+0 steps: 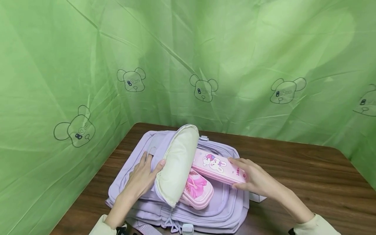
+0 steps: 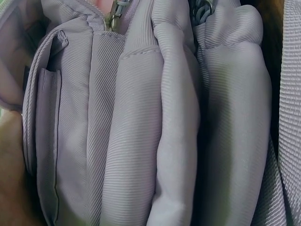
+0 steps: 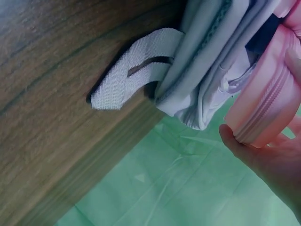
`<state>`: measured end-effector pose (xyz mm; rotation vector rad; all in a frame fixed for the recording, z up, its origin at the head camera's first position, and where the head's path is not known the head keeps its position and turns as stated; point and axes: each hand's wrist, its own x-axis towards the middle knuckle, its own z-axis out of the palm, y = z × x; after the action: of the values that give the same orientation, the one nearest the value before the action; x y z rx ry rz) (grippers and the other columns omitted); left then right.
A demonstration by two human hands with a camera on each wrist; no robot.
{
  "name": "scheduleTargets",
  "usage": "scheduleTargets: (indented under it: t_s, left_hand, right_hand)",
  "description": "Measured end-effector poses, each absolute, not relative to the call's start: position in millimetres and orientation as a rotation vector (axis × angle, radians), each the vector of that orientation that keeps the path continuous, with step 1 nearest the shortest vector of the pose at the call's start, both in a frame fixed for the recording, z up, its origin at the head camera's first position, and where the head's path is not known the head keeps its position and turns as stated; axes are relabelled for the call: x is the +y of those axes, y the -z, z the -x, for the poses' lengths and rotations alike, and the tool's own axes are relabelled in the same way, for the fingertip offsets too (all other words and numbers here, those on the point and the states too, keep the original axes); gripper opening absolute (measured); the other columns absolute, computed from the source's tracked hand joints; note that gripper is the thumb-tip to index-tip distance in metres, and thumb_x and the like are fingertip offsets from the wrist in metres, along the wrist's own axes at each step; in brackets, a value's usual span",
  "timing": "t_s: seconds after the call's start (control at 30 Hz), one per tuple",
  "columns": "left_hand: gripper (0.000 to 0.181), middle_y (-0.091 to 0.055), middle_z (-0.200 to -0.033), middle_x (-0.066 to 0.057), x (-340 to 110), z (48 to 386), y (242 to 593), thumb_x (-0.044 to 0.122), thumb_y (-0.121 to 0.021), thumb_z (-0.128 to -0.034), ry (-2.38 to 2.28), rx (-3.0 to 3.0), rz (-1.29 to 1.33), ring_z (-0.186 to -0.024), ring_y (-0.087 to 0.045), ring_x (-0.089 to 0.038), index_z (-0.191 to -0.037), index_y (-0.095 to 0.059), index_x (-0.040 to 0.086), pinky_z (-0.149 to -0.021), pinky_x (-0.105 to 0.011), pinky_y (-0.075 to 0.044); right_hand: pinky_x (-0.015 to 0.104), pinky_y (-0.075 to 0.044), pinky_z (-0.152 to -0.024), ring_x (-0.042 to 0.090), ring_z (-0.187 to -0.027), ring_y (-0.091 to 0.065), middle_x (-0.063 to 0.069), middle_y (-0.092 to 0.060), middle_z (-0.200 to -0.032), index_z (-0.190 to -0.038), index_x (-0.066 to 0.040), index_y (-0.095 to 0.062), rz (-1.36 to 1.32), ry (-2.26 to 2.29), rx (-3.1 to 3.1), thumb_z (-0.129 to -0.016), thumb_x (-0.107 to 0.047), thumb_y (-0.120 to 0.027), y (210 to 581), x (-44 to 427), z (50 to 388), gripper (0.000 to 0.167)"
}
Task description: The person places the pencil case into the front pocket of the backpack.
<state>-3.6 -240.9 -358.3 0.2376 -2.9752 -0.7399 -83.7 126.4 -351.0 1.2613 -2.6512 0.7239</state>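
Observation:
A lavender backpack [image 1: 211, 215] lies on the table with its front pocket unzipped. The pocket's flap [image 1: 179, 163] is folded back to the left, cream lining showing. My left hand [image 1: 141, 178] holds this flap, thumb over its edge and fingers on its outer side. In my right hand [image 1: 258, 178] is the outer end of a pink pencil case [image 1: 217, 166] with rabbit pictures, thumb below and fingers above. The case's inner end is hidden behind the flap. A second pink pencil case [image 1: 201, 189], with a dress print, sticks out of the pocket below it.
The brown wooden table [image 1: 302, 166] extends to the right of the backpack. A pale strap loop [image 3: 127, 70] lies on it beside the bag. Zipper pulls [image 1: 173, 225] hang at the bag's near side. Green sheeting [image 1: 235, 65] with bear-head drawings surrounds the table.

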Motion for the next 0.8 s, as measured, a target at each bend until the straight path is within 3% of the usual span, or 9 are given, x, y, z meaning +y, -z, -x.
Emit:
scheduleTargets:
  t_s: [0.2,0.4,0.47,0.63,0.8]
  left_hand:
    - [0.085,-0.012,-0.151,-0.026,-241,4,359,0.064,-0.025,-0.0927,0.751,-2.956,-0.223,-0.122,-0.033,-0.054,-0.146,-0.02,-0.002,-0.089,-0.073,-0.027]
    - [0.094,-0.022,-0.148,-0.024,-240,4,363,0.063,-0.036,-0.0914,0.884,-2.847,-0.254,-0.122,-0.038,-0.048,-0.146,0.016,0.008,-0.092,-0.065,-0.032]
    - [0.094,-0.027,-0.146,-0.024,-241,4,364,0.062,-0.039,-0.0907,0.896,-2.813,-0.251,-0.12,-0.041,-0.047,-0.146,0.021,0.015,-0.09,-0.064,-0.034]
    - [0.079,-0.027,-0.147,-0.023,-242,3,365,0.061,-0.039,-0.0916,0.866,-2.796,-0.205,-0.122,-0.038,-0.049,-0.148,0.009,0.033,-0.089,-0.07,-0.03]
    - [0.068,-0.023,-0.148,-0.023,-243,3,365,0.06,-0.038,-0.0924,0.86,-2.806,-0.157,-0.121,-0.036,-0.053,-0.149,-0.006,0.04,-0.088,-0.074,-0.026]
  right_hand:
    - [0.051,-0.045,-0.088,0.032,-0.108,-0.054,0.018,-0.056,-0.12,-0.132,0.001,-0.049,-1.278,-0.742,-2.632,-0.068,-0.029,-0.083,354,124,89,0.079]
    - [0.051,-0.044,-0.088,0.033,-0.109,-0.053,0.018,-0.055,-0.122,-0.132,0.001,-0.049,-1.266,-0.756,-2.668,-0.069,-0.032,-0.082,354,121,91,0.079]
    - [0.051,-0.044,-0.088,0.033,-0.109,-0.053,0.019,-0.056,-0.122,-0.132,0.002,-0.049,-1.27,-0.755,-2.673,-0.069,-0.033,-0.082,353,120,92,0.079]
    - [0.051,-0.044,-0.089,0.035,-0.11,-0.053,0.02,-0.056,-0.123,-0.132,0.002,-0.05,-1.316,-0.787,-2.655,-0.067,-0.029,-0.083,351,119,96,0.079]
    - [0.052,-0.042,-0.092,0.036,-0.113,-0.052,0.021,-0.055,-0.124,-0.132,0.001,-0.049,-1.336,-0.838,-2.656,-0.067,-0.025,-0.084,352,120,101,0.079]
